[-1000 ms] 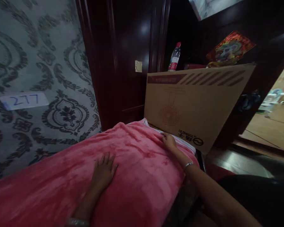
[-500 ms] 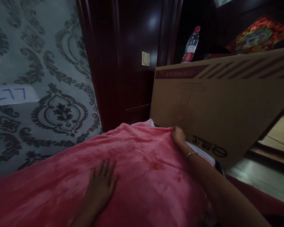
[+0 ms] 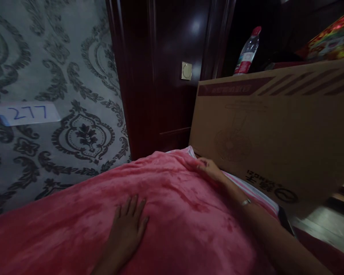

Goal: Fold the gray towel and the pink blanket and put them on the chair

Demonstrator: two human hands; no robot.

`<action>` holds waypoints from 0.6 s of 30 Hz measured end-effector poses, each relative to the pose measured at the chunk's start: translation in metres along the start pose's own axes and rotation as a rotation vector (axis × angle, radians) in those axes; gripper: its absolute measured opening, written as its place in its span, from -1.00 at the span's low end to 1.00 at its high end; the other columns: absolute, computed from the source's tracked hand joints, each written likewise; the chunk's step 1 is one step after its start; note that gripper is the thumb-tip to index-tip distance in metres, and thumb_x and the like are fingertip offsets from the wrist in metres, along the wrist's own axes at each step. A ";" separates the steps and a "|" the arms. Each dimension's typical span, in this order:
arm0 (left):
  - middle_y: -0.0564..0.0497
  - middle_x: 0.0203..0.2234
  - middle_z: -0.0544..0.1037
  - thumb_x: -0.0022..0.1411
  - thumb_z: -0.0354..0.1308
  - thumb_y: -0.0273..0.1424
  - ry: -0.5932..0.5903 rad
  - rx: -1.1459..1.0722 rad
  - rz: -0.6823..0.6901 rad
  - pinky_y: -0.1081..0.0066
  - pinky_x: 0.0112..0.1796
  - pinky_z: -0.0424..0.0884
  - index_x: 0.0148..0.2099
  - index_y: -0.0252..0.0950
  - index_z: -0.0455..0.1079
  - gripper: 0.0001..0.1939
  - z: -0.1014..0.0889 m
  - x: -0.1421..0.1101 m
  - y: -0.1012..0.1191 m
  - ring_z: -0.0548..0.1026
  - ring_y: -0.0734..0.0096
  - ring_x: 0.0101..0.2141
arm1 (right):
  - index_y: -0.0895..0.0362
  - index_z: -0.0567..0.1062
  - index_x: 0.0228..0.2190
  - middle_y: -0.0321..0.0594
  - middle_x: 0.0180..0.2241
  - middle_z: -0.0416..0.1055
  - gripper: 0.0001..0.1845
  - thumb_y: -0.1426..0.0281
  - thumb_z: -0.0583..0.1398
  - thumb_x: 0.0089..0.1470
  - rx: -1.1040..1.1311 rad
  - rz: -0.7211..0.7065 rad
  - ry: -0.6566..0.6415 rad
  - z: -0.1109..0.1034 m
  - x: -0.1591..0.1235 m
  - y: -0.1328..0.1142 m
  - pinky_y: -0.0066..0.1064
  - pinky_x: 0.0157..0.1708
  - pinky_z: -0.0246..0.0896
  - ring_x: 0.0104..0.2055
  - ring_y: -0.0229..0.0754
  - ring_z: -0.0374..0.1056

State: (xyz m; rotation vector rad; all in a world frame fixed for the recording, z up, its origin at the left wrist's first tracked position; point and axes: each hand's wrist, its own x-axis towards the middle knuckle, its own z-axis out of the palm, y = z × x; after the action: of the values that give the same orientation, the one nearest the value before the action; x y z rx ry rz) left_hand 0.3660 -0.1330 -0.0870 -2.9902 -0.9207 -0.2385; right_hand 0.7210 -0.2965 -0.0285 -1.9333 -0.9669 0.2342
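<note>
A pink plush blanket (image 3: pixel 166 198) with darker red patches spreads across the lower view. My left hand (image 3: pixel 127 225) lies flat on it, fingers spread, holding nothing. At the blanket's far right edge, my right hand (image 3: pixel 210 169) has its fingers curled, pinching the pink cloth. A bracelet circles the right wrist. Beneath that edge, a pink-and-white striped cloth (image 3: pixel 252 189) shows along the right side, and its pale corner pokes out at the far end.
A large cardboard box (image 3: pixel 275 133) stands close beyond my right hand, with a red-capped bottle (image 3: pixel 248 51) on top. Patterned wallpaper (image 3: pixel 83 133) with a "277" paper label (image 3: pixel 31 113) is at left. A dark red wooden panel (image 3: pixel 163 95) rises behind the blanket.
My right hand has moved toward the left and lower with the blanket edge, baring more of the striped cloth. My left hand stays flat on the blanket. The view has turned slightly left.
</note>
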 end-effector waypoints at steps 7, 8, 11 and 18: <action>-0.16 0.40 0.07 0.44 -0.15 -0.14 -0.027 -0.013 -0.016 -0.21 0.29 0.02 0.42 -0.17 0.13 -0.41 -0.008 -0.002 0.006 0.05 -0.06 0.38 | 0.16 0.54 -0.45 -0.29 -0.48 0.41 -0.54 0.00 0.19 0.11 0.036 -0.167 -0.802 0.030 -0.062 -0.013 -0.44 -0.39 0.17 -0.45 -0.26 0.25; -0.16 0.40 0.08 0.43 -0.14 -0.14 -0.027 -0.017 -0.014 -0.21 0.29 0.02 0.42 -0.17 0.13 -0.41 -0.009 -0.002 0.006 0.05 -0.06 0.38 | 0.15 0.50 -0.50 -0.29 -0.52 0.38 -0.50 -0.04 0.18 0.11 0.059 -0.139 -0.724 0.034 -0.064 -0.014 -0.43 -0.42 0.16 -0.47 -0.26 0.23; -0.16 0.41 0.06 0.44 -0.14 -0.15 -0.030 -0.018 -0.014 -0.20 0.29 0.01 0.43 -0.17 0.11 -0.41 -0.010 -0.003 0.007 0.04 -0.05 0.39 | 0.12 0.41 -0.53 -0.29 -0.58 0.34 -0.48 -0.09 0.17 0.11 0.111 -0.042 -0.518 0.054 -0.054 -0.022 -0.44 -0.53 0.11 -0.55 -0.27 0.20; -0.17 0.40 0.09 0.44 -0.12 -0.16 -0.014 -0.036 -0.008 -0.21 0.29 0.02 0.42 -0.18 0.13 -0.42 -0.011 -0.005 0.008 0.05 -0.07 0.38 | 0.12 0.35 -0.55 -0.43 -0.72 0.12 -0.63 0.14 0.27 0.06 0.136 0.084 -0.241 0.106 0.005 -0.052 -0.49 -0.66 -0.08 -0.66 -0.34 0.04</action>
State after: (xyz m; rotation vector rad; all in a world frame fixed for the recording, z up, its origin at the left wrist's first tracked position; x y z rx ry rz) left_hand 0.3648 -0.1434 -0.0766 -3.0252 -0.9406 -0.2364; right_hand 0.6417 -0.2098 -0.0435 -1.8504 -0.9990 0.5776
